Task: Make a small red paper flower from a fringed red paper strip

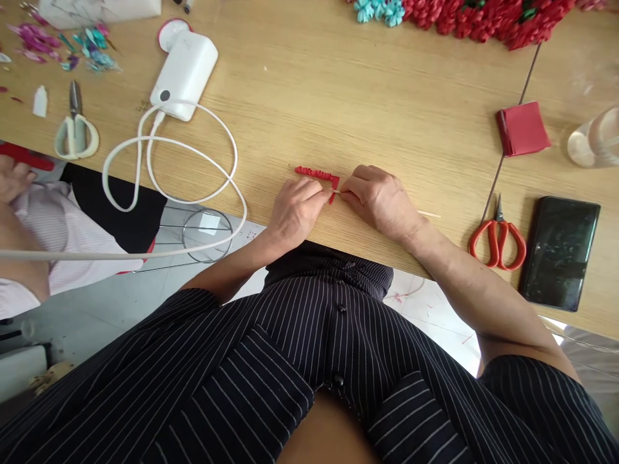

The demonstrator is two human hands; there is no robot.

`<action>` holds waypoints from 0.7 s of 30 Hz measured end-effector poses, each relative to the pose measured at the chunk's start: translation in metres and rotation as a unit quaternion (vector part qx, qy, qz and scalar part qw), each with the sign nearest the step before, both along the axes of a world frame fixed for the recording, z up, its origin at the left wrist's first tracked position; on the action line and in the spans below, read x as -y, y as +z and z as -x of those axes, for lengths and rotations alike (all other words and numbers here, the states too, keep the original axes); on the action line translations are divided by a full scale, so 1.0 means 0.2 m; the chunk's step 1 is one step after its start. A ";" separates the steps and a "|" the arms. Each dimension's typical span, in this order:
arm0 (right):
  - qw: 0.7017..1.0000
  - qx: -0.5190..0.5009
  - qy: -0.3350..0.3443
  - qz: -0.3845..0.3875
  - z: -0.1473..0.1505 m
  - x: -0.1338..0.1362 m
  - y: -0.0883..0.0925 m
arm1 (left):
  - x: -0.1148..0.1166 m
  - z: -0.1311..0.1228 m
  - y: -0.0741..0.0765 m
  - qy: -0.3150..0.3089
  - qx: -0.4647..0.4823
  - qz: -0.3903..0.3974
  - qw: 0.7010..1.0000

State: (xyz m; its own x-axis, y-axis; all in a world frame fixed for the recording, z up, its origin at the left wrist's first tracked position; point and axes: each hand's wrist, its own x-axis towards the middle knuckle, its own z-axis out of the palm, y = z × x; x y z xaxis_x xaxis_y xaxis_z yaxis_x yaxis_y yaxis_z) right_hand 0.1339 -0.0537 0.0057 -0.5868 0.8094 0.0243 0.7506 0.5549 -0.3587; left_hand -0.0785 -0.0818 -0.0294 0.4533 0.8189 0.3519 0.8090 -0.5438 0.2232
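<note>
A crinkled strip of red crepe paper (315,173) lies on the wooden table (309,84) and ends in a flat piece by my fingers. My left hand (297,209) pinches the paper where it meets a thin wooden stick (428,214). My right hand (382,200) grips the stick just beside that spot, and the stick's far end pokes out past this hand. Fingers hide the stick's middle.
Red-handled scissors (498,241) and a black phone (558,251) lie to the right. Beyond them are a folded red paper square (522,129) and a glass jar (594,138). A white device's cable (169,161) loops left. A co-worker's hand (13,179) shows at far left.
</note>
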 end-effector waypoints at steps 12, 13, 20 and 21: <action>1.000 0.000 -0.026 -0.017 0.00 -0.01 -0.02 | -0.06 0.00 -0.04 -0.007 0.035 -0.003 0.999; 1.000 0.006 -0.027 -0.013 0.00 -0.01 -0.02 | -0.05 0.01 -0.04 -0.008 0.039 0.001 0.999; 0.999 -0.033 -0.032 -0.007 -0.01 -0.02 -0.04 | -0.06 0.00 -0.02 -0.021 0.006 0.022 1.000; 0.999 -0.037 -0.031 -0.010 -0.01 -0.02 -0.04 | -0.07 0.00 -0.02 -0.023 0.003 0.021 1.000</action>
State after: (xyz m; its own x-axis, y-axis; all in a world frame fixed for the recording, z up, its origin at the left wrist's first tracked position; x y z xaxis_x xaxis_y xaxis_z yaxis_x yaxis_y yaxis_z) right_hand 0.1368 -0.0498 -0.0022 -0.5317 0.8430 0.0818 0.7552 0.5156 -0.4048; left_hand -0.0791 -0.0679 -0.0337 0.4894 0.8110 0.3206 0.7816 -0.5710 0.2512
